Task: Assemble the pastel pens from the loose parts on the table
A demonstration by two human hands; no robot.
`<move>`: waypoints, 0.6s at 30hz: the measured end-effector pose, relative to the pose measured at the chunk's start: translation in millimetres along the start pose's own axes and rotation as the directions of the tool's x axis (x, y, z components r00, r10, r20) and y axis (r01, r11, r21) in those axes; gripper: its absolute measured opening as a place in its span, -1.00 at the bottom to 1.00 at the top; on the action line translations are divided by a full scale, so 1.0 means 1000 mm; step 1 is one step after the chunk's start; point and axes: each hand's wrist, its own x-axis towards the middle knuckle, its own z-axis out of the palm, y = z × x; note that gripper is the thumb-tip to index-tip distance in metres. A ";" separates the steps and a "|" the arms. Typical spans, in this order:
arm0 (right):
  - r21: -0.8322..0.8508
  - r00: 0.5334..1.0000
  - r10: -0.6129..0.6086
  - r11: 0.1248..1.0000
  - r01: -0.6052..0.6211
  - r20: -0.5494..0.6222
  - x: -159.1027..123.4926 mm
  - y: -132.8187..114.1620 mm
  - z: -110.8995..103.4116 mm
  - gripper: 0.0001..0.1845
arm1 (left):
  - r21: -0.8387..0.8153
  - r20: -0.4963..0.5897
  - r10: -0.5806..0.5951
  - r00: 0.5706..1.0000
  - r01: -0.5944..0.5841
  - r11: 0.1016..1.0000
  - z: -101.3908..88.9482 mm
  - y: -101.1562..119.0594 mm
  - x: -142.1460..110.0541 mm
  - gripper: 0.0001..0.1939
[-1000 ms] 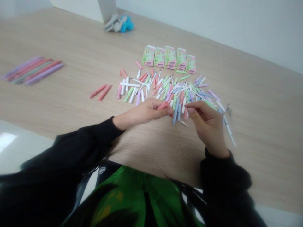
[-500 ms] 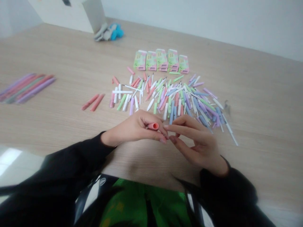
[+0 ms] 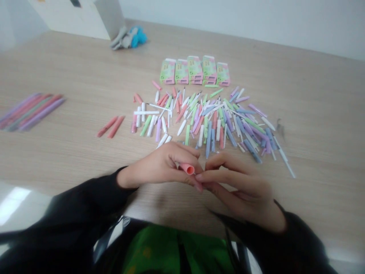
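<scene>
My left hand (image 3: 168, 163) is closed around a coral pen barrel (image 3: 187, 168), whose hollow round end faces up toward me. Thumb and fingers of my right hand (image 3: 239, 184) are pinched together against the left fingertips, just right of the barrel. Whatever lies between those right fingertips is too small and hidden to name. Just beyond both hands spreads a heap of loose pen parts (image 3: 208, 118) in white, green, purple, blue and coral, with thin refills among them. Two coral pen pieces (image 3: 111, 126) lie side by side to the left.
Several small green-and-pink boxes (image 3: 195, 70) stand in a row behind the heap. Assembled-looking pens (image 3: 31, 111) lie bundled at the far left. Grey and blue gloves (image 3: 129, 38) rest by a white box (image 3: 76, 17) at the back. The wooden table (image 3: 322, 125) extends to the right.
My right hand's fingertips have closed in against the left hand's fingers. The coral barrel stays in my left hand. Both hands sit slightly lower in view.
</scene>
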 end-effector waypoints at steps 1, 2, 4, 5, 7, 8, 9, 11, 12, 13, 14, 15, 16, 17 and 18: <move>-0.006 1.000 -0.001 1.000 0.001 -0.019 0.000 0.000 0.001 -0.75 | -0.010 0.002 -0.012 1.000 0.012 1.000 0.001 0.000 0.000 -0.92; -0.012 0.999 -0.003 1.000 0.002 -0.036 0.001 0.001 0.003 -0.78 | -0.024 0.004 -0.021 1.000 0.021 1.000 0.001 -0.001 0.001 -0.90; -0.017 0.998 -0.015 1.000 0.014 -0.061 0.001 0.002 0.005 -0.81 | -0.052 0.002 -0.031 1.000 0.031 0.998 0.002 -0.003 0.002 -0.87; -0.012 0.997 -0.018 1.000 0.017 -0.070 0.002 0.003 0.006 -0.83 | -0.060 -0.001 -0.031 1.000 0.031 0.998 0.002 -0.004 0.003 -0.86; 0.011 0.996 0.000 1.000 0.001 -0.089 0.002 0.004 0.003 -0.85 | -0.049 -0.010 -0.030 1.000 0.029 0.998 0.002 -0.007 0.003 -0.83; 0.019 0.994 0.027 0.999 -0.026 -0.108 0.001 0.005 -0.001 -0.87 | -0.028 -0.025 -0.026 0.999 0.025 0.999 0.001 -0.009 0.003 -0.80; 0.018 0.988 0.073 0.997 -0.071 -0.134 0.000 0.006 -0.006 -0.88 | 0.003 -0.055 -0.013 0.998 0.014 1.000 0.001 -0.009 0.003 -0.76; -0.021 0.952 0.190 0.979 -0.201 -0.239 -0.003 0.012 -0.020 -0.90 | 0.090 -0.139 0.034 0.990 -0.022 0.996 0.001 -0.009 0.001 -0.71; -0.055 0.918 0.240 0.961 -0.270 -0.315 -0.005 0.017 -0.028 -0.90 | 0.129 -0.180 0.068 0.981 -0.045 0.991 0.001 -0.008 -0.001 -0.72; -0.090 0.879 0.275 0.938 -0.334 -0.390 -0.008 0.024 -0.037 -0.90 | 0.152 -0.210 0.109 0.971 -0.078 0.985 0.001 -0.007 -0.002 -0.73; -0.124 0.840 0.296 0.913 -0.389 -0.455 -0.010 0.031 -0.045 -0.91 | 0.158 -0.234 0.148 0.961 -0.113 0.981 0.001 -0.007 -0.004 -0.73; -0.159 0.814 0.311 0.886 -0.435 -0.490 -0.013 0.040 -0.052 -0.91 | 0.151 -0.249 0.175 0.953 -0.140 0.979 0.001 -0.007 -0.005 -0.73; -0.202 0.801 0.328 0.855 -0.477 -0.501 -0.016 0.048 -0.057 -0.92 | 0.138 -0.268 0.190 0.945 -0.157 0.978 0.001 -0.007 -0.005 -0.73; -0.256 0.795 0.349 0.816 -0.518 -0.496 -0.018 0.055 -0.061 -0.93 | 0.127 -0.291 0.199 0.936 -0.169 0.977 0.001 -0.009 -0.006 -0.73; -0.317 0.794 0.370 0.771 -0.552 -0.481 -0.019 0.062 -0.064 -0.92 | 0.121 -0.313 0.203 0.928 -0.172 0.978 0.001 -0.010 -0.005 -0.72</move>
